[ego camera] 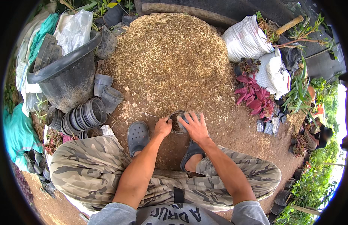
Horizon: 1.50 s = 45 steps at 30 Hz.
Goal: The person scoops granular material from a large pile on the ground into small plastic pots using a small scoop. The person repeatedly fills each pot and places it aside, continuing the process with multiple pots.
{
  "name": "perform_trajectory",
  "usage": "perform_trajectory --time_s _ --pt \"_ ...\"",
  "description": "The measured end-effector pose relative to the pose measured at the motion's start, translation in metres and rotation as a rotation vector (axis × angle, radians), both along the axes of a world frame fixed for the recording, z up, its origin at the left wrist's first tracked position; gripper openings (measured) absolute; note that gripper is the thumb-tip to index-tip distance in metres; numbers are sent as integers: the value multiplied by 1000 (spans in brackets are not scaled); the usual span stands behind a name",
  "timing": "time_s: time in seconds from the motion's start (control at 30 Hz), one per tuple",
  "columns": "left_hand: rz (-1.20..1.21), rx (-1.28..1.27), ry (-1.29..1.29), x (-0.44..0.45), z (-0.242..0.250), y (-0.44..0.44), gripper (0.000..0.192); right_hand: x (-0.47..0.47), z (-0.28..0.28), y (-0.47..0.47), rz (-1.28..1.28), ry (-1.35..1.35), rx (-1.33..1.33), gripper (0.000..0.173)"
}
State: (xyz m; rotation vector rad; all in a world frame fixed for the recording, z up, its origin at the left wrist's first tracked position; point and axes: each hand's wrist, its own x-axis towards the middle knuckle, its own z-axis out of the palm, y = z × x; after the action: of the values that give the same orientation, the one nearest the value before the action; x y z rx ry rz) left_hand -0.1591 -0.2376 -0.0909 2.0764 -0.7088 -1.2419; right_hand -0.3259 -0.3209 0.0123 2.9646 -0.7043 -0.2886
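Observation:
A small round plastic plant pot (178,131) stands between my feet, and its open mouth faces up at me. My left hand (163,126) grips its left rim, thumb toward the mouth. Over the right side of the pot lies my right hand (195,126), its fingers reaching forward across the rim. Something grey shows beside those fingers; whether it is part of the pot or a separate piece is unclear. Dark material is partly visible inside the pot. Just beyond it spreads a large mound of pale wood shavings or husk-like growing mix (174,53) over brown soil.
To the left stand a big black tub (70,84), stacked nursery pots (84,116) and two loose pots (112,98). White woven sacks (247,39), a magenta-leaved plant (255,97) and small filled bags (269,128) line the right. A person (317,133) sits farther right.

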Motion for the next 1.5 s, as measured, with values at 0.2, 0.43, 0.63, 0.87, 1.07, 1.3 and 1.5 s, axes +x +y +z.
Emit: perform_trajectory --time_s 0.2,0.43,0.63,0.87,1.07,1.3,1.5 --pt "-7 32 -28 0 7 1 36 -5 2 -5 -11 -82 28 70" --pt "34 105 91 0 16 1 40 -8 2 -7 15 -110 70 73" --pt "24 150 118 -2 7 1 47 -8 12 -13 -169 -193 154 91" --pt "-9 339 106 -15 34 6 75 -16 -1 -23 -710 -450 327 101" --pt "-5 224 215 -15 44 7 52 -39 -36 -53 -1207 -646 453 109" --pt "97 3 -391 -8 31 17 55 -78 -109 -57 -1419 -775 205 104" --pt "49 174 -108 -20 21 30 63 -66 -89 -31 -1469 -520 619 57"
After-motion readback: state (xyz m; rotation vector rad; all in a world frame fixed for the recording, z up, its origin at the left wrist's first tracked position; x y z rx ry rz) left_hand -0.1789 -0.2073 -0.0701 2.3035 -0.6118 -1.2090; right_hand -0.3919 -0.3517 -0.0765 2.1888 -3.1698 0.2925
